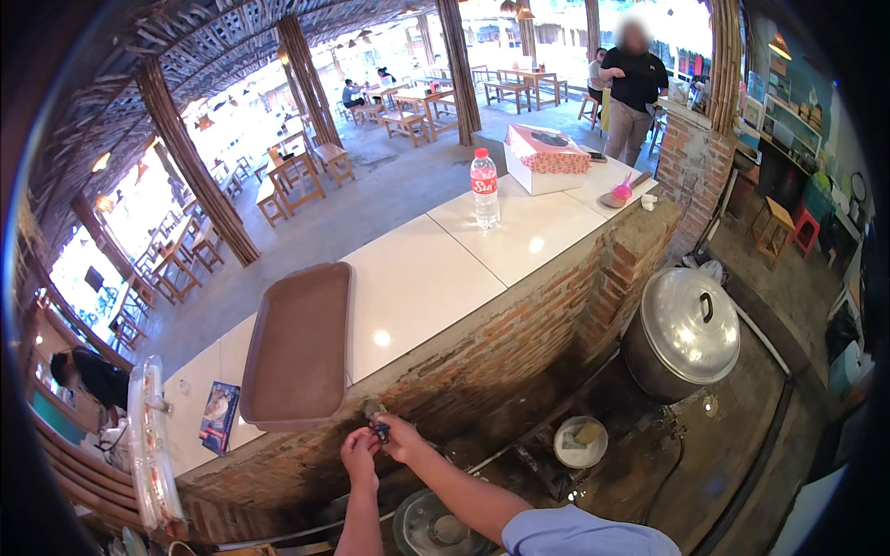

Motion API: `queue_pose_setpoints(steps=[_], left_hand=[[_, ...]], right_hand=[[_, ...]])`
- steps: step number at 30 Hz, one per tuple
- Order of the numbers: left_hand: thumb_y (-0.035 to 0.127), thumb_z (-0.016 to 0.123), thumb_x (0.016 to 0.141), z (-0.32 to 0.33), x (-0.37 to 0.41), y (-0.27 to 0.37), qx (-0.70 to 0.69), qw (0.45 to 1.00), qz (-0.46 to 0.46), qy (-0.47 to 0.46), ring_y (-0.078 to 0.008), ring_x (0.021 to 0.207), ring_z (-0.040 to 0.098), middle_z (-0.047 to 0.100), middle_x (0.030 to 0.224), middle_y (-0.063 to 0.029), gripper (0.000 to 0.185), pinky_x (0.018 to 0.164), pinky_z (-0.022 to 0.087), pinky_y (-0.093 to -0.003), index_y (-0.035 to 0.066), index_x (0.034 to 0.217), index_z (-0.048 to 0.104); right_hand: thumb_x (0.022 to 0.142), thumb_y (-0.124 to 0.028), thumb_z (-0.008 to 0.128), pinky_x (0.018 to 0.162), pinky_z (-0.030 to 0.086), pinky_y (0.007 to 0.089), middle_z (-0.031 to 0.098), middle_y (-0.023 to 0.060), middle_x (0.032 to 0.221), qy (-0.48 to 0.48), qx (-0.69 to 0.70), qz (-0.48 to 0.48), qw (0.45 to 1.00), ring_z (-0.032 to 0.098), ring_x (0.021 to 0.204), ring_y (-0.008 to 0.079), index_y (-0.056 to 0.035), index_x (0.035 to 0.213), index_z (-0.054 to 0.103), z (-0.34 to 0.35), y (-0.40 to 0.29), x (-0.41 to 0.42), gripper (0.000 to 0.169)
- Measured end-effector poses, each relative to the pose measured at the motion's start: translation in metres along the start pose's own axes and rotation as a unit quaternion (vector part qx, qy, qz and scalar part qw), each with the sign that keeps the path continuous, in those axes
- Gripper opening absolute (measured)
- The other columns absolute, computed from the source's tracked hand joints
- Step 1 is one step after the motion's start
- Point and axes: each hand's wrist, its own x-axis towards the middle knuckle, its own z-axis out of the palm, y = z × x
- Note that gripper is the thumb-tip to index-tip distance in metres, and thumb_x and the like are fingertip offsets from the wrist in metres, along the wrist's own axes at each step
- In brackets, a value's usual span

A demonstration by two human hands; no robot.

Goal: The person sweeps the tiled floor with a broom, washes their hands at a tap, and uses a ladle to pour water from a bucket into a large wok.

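My right hand (402, 438) grips a small dark blue object (381, 432) just below the counter's near edge. It is too small to name. The bent fingers of my left hand (359, 455) meet close against it; whether they also hold it is hard to see. A greyish lump (372, 409) shows right behind my right fingers. Just beyond my hands, a brown plastic tray (297, 344) lies on the white-tiled counter (424, 278). Left of the tray is a blue printed packet (220, 417).
Along the counter stand a water bottle (484, 191) and a patterned box (546, 160); a pink item (622, 189) lies farther right. Below are a large lidded aluminium pot (688, 326), a white bucket (580, 455) and a round metal lid (438, 525). A person (633, 90) stands beyond the counter.
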Motion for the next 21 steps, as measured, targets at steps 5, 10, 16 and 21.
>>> queue_pose_setpoints(steps=[5, 10, 16, 21], left_hand=[[0.017, 0.041, 0.093, -0.026, 0.037, -0.05, -0.324, 0.915, -0.207, -0.12, -0.0232, 0.085, 0.062, 0.064, 0.095, -0.0082, 0.023, 0.077, 0.051, -0.0373, 0.005, 0.1, 0.06], [0.02, 0.037, 0.094, -0.006, 0.051, -0.087, -0.326, 0.906, -0.263, -0.065, -0.017, 0.08, 0.064, 0.065, 0.082, -0.0028, 0.026, 0.075, 0.051, -0.0299, 0.009, 0.089, 0.059], [0.019, 0.043, 0.093, -0.024, 0.038, -0.075, -0.382, 0.853, -0.306, -0.181, -0.0178, 0.075, 0.064, 0.065, 0.078, -0.0038, 0.022, 0.069, 0.053, -0.0327, 0.008, 0.084, 0.06], [0.018, 0.049, 0.091, -0.027, 0.003, 0.011, -0.249, 0.93, -0.251, -0.1, -0.0173, 0.066, 0.062, 0.064, 0.073, -0.005, 0.021, 0.064, 0.053, -0.0314, 0.006, 0.078, 0.06]], right_hand=[[0.086, -0.02, 0.06, 0.08, 0.051, 0.0373, 0.064, 0.0166, 0.102, 0.066, -0.538, -0.262, 0.798, 0.064, 0.087, 0.0285, -0.0111, 0.122, 0.058, 0.027, -0.01, -0.031, 0.037], [0.083, -0.019, 0.062, 0.078, 0.05, 0.0418, 0.064, 0.018, 0.099, 0.003, -0.621, -0.389, 0.68, 0.062, 0.087, 0.0348, -0.0094, 0.111, 0.064, 0.02, -0.029, -0.05, 0.03], [0.081, -0.026, 0.064, 0.072, 0.049, 0.0457, 0.063, 0.0184, 0.09, -0.004, -0.711, -0.298, 0.637, 0.061, 0.084, 0.0357, -0.005, 0.094, 0.065, 0.031, -0.054, -0.065, 0.024], [0.08, -0.022, 0.064, 0.07, 0.049, 0.0471, 0.062, 0.0201, 0.089, 0.019, -0.737, -0.227, 0.636, 0.061, 0.084, 0.0375, -0.004, 0.085, 0.06, 0.039, -0.058, -0.067, 0.019]])
